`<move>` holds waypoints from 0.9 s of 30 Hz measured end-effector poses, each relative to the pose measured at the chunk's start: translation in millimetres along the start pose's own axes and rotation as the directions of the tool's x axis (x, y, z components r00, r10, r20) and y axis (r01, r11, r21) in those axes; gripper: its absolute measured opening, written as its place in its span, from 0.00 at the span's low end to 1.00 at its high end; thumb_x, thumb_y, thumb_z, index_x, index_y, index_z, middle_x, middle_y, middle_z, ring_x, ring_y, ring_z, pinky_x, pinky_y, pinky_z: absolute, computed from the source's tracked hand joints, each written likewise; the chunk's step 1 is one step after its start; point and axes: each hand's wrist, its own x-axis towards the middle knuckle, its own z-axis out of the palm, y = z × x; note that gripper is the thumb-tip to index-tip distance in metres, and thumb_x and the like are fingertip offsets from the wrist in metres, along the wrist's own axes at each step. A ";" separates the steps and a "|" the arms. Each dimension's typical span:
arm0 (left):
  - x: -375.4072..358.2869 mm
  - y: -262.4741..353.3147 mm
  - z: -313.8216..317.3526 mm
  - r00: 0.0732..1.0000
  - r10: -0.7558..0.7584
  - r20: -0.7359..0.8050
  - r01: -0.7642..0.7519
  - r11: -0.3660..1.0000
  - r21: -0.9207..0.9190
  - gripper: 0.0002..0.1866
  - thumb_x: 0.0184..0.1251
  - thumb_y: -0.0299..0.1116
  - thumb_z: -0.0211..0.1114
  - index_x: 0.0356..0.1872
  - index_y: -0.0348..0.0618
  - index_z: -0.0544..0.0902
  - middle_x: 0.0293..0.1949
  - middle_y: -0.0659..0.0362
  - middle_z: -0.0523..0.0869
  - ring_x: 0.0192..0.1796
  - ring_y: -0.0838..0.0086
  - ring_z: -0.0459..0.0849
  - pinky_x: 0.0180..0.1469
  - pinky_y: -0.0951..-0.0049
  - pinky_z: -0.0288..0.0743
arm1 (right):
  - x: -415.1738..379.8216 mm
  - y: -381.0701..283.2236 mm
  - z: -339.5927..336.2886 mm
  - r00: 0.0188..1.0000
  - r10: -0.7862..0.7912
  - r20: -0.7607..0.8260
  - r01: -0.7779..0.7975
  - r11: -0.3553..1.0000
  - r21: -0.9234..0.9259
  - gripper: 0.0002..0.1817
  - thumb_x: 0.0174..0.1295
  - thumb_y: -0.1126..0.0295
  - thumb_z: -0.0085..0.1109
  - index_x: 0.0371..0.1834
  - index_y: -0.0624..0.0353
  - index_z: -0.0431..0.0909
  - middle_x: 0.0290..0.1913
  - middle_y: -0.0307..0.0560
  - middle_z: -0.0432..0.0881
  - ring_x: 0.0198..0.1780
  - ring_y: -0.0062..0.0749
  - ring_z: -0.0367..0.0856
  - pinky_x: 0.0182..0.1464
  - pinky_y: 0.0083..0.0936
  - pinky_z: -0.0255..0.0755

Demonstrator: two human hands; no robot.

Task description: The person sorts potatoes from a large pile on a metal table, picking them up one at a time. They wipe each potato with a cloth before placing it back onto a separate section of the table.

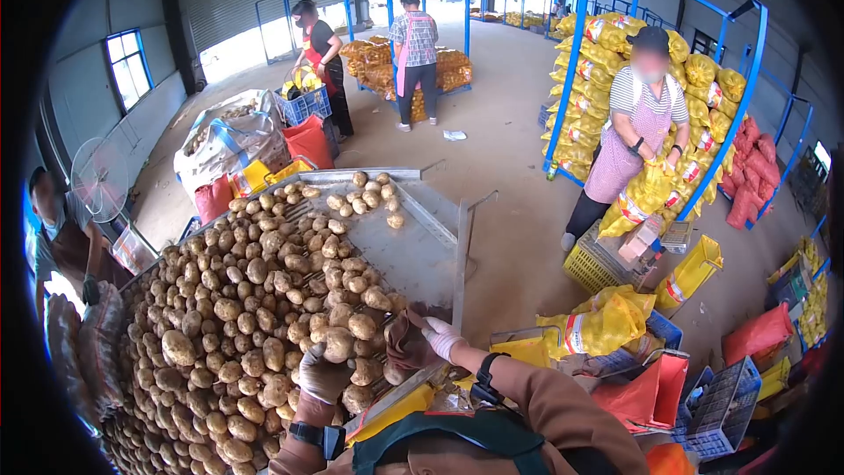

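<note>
My left hand (323,375), in a soiled light glove, is closed round a large potato (336,345) at the near right part of the potato heap (229,299). My right hand (442,338), in a whitish glove, is at the right edge of the sorting table, its fingers against a dark brown cloth-like piece (411,343); its grip on that piece is too small to make out. Several potatoes lie between and beside my hands. A bare metal tray surface (404,251) lies beyond them, with a small group of potatoes (365,193) at its far end.
At the right a person (640,123) handles a yellow net bag (646,189) before stacked bags. Two people stand at the back, another at the far left. Near my right arm are yellow bags (607,325), a red bag (646,391) and a crate (721,405).
</note>
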 end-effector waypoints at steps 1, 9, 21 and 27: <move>9.4 1.6 -8.0 0.999 0.018 0.034 -0.020 0.998 0.066 0.21 0.62 0.36 0.65 0.57 0.43 0.79 0.53 0.56 0.85 0.54 0.63 0.81 0.52 0.61 0.75 | 5.1 -8.5 0.4 0.999 0.032 -0.043 -0.025 0.989 0.149 0.20 0.72 0.71 0.54 0.65 0.61 0.74 0.59 0.53 0.82 0.60 0.38 0.79 0.62 0.28 0.70; 52.7 30.7 -21.6 0.982 -0.181 0.056 0.180 0.983 0.029 0.25 0.66 0.30 0.62 0.65 0.41 0.73 0.60 0.56 0.80 0.61 0.66 0.77 0.58 0.66 0.73 | 3.4 -199.3 3.9 0.891 -0.450 -0.055 0.453 0.889 0.063 0.15 0.66 0.69 0.62 0.55 0.58 0.78 0.49 0.54 0.84 0.49 0.48 0.83 0.52 0.33 0.75; 54.3 54.7 28.5 0.985 -0.136 0.106 0.076 0.894 0.442 0.14 0.65 0.31 0.69 0.49 0.38 0.81 0.43 0.60 0.86 0.44 0.73 0.85 0.48 0.72 0.79 | 63.6 -178.1 84.5 0.931 -0.195 0.308 0.025 0.877 0.481 0.15 0.74 0.62 0.56 0.50 0.64 0.82 0.45 0.41 0.86 0.48 0.21 0.79 0.54 0.25 0.73; 69.3 57.6 -18.7 0.968 -0.195 0.156 0.142 0.943 0.299 0.25 0.62 0.38 0.71 0.58 0.37 0.78 0.50 0.56 0.84 0.52 0.68 0.83 0.55 0.67 0.78 | 69.4 -162.3 98.3 0.953 0.012 0.303 -0.254 0.578 0.775 0.13 0.76 0.63 0.53 0.53 0.58 0.81 0.46 0.39 0.85 0.46 0.26 0.80 0.57 0.26 0.73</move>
